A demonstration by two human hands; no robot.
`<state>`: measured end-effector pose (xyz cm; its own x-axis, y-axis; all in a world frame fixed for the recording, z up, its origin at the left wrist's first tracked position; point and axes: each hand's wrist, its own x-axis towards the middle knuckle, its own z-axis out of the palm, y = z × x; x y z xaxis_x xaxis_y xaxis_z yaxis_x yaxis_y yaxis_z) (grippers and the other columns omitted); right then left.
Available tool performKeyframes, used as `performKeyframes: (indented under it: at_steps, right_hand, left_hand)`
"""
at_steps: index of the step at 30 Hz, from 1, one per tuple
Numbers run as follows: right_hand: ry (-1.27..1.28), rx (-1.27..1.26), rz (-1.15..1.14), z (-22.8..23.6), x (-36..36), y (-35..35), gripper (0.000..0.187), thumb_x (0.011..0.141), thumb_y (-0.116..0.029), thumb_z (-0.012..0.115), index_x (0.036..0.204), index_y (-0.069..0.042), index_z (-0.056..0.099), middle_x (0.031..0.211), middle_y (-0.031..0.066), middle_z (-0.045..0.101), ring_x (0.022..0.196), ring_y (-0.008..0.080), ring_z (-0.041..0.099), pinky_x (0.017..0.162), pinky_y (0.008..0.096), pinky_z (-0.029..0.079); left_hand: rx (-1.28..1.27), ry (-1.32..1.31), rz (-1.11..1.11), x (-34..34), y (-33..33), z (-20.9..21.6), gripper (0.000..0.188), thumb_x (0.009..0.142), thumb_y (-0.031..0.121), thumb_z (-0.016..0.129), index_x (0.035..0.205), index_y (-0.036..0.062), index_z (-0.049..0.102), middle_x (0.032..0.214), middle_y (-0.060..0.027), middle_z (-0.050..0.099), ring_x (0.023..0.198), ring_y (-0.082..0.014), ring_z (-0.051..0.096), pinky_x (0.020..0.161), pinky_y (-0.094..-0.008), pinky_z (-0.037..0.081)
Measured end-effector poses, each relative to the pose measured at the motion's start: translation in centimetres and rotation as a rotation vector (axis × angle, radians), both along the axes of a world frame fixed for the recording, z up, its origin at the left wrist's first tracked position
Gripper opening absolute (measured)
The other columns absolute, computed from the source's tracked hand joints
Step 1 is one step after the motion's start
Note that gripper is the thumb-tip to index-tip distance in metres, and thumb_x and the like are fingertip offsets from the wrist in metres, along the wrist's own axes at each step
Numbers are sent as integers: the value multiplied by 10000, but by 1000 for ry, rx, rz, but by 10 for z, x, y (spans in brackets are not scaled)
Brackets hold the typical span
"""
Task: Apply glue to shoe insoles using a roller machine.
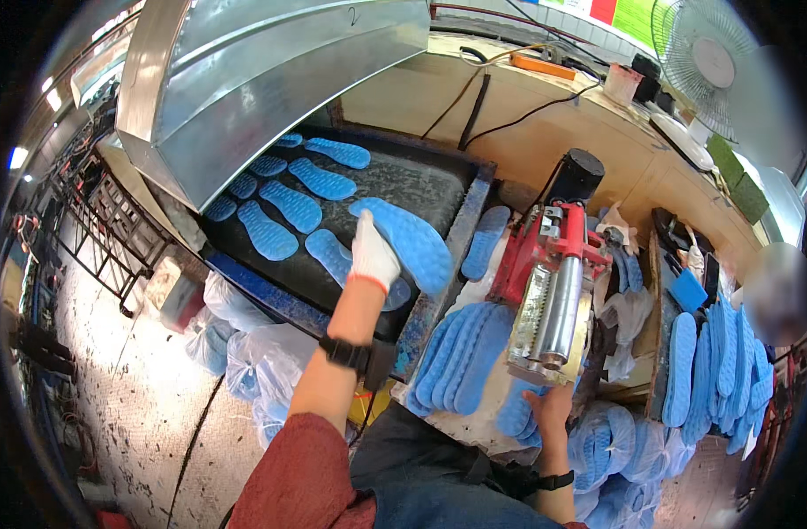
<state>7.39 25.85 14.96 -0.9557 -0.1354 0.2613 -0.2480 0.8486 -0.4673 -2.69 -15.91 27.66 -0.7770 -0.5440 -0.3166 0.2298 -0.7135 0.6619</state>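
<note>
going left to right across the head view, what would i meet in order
Dark metal rack → left cluster of plastic bags → white-gloved left hand holding a blue insole → single insole lying beside the red machine → silver roller → rightmost pile of blue insoles

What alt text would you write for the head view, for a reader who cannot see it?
A white-gloved left hand holds a blue insole over a black, blue-framed bed where more insoles lie. The ungloved right hand is near the front of a red roller machine, with overlapping insoles to the machine's left.
</note>
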Motion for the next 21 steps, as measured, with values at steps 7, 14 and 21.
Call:
performKeyframes:
  at_steps: [7, 14, 21]
  right_hand:
    - [-116, 54, -49, 0, 1, 1, 584, 573, -199, 859, 1089, -54, 625, 1046, 190, 616, 986, 407, 571, 806, 463, 475]
    - [-157, -8, -86, 0, 8, -8, 597, 578, -184, 856, 1111, -66, 615, 1067, 171, 604, 1011, 379, 566, 816, 448, 480]
    - [11, 45, -176, 8, -3, -21, 595, 601, -164, 840, 1121, -38, 581, 1170, 203, 518, 1052, 398, 524, 815, 460, 485]
  left_hand:
    - [-182, -443, 112, -25, -40, -1, 631, 960, 467, 385, 1391, 7, 406, 1413, -140, 458, 1240, -267, 498, 975, -369, 436]
    - [-783, -588, 74, -8, -93, -31, 580, 979, 358, 432, 1479, 113, 272, 1389, -130, 458, 1175, -261, 490, 949, -417, 446]
    - [-386, 162, -97, 50, -17, 4, 304, 995, 248, 418, 1246, 78, 402, 1212, -136, 478, 1096, -281, 487, 928, -437, 429]
